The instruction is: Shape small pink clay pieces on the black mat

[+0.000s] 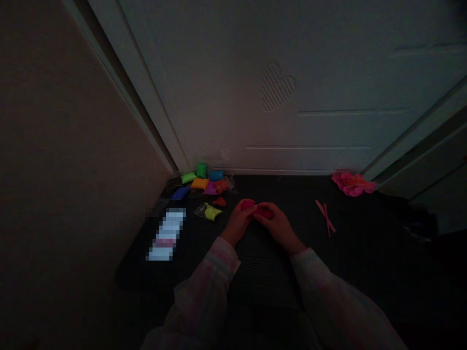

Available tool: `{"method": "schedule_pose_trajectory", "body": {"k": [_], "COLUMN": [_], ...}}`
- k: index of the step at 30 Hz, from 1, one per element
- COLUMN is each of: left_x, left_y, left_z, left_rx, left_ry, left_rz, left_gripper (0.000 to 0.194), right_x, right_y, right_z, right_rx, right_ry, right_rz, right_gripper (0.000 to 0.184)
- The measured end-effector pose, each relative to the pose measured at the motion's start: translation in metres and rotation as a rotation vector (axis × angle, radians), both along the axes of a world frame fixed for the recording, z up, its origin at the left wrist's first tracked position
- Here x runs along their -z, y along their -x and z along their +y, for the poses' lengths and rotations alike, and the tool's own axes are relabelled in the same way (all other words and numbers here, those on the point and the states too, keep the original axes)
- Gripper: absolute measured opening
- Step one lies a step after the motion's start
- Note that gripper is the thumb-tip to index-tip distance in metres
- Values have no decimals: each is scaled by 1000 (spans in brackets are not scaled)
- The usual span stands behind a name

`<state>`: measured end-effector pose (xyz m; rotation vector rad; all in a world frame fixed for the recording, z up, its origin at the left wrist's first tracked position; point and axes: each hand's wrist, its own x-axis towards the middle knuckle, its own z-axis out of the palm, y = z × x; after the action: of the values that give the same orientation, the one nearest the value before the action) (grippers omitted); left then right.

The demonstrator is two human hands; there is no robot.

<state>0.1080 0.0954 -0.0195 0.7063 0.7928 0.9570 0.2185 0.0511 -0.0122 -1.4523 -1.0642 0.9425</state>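
- Dim light. Dark desk [306, 194] set against a white panel [226, 97] with ribbed heart reliefs [278, 87].
- Left hand [236, 222]: fingers curled round a bright pink lump [247, 204], clay-like, which shows above them.
- Right hand [278, 227]: fingers closed on a darker pink-red lump [264, 213], just right of the bright one. Hands meet at the fingertips, over the middle of the desk; cannot tell whether the two lumps are joined.
- Both forearms in loose, pale sleeves [215, 262] with faint pink and bluish bands.
- Far left of desk, a cluster of small packets, some in clear wrap: light green [188, 178], green, light blue, orange, purple, red, with a dark blue packet [180, 193] at the near left.
- Nearer the left hand: a yellow packet [212, 212] in clear plastic; just beyond it, a small orange-red piece [219, 201].
- Left edge: bright oblong [168, 233], pixelated, contents unreadable.
- Right of the hands, well apart: two slim pink tools [326, 218], crossed, lying flat.
- Far right corner: a ruffled pink object [353, 184], petal-like edges, near the panel.
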Motion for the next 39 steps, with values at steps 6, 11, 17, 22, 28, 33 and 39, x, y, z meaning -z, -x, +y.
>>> {"method": "schedule_pose_trajectory", "body": {"k": [6,11,17,22,28,33,39], "left_x": [1,4,5,-1,0,2,1], "left_y": [-2,-1,3,5,4,4,4], "left_z": [-2,1,4,1,2,3,5], "left_rx": [38,12,-38,-15,-20,-34,-41], "left_ry": [-14,-30,-33,-11,-1,7,35], "left_rz": [42,96,78,33,29,16,-39], "left_gripper": [25,25,27,28,28,28,19], "right_x": [2,1,-9,-7,-10,-16,-12], "right_y": [-2,-10,-28,-23,-16,-17,-14], "right_z": [0,1,0,0,-2,-3,-2], "right_rx": [11,-6,71,20,-77,-149,-103], "right_ry": [40,39,-102,-41,5,37,86], "right_rz": [16,270,609,719,810,876,905], "right_gripper": [9,12,17,23,15,12,32]}}
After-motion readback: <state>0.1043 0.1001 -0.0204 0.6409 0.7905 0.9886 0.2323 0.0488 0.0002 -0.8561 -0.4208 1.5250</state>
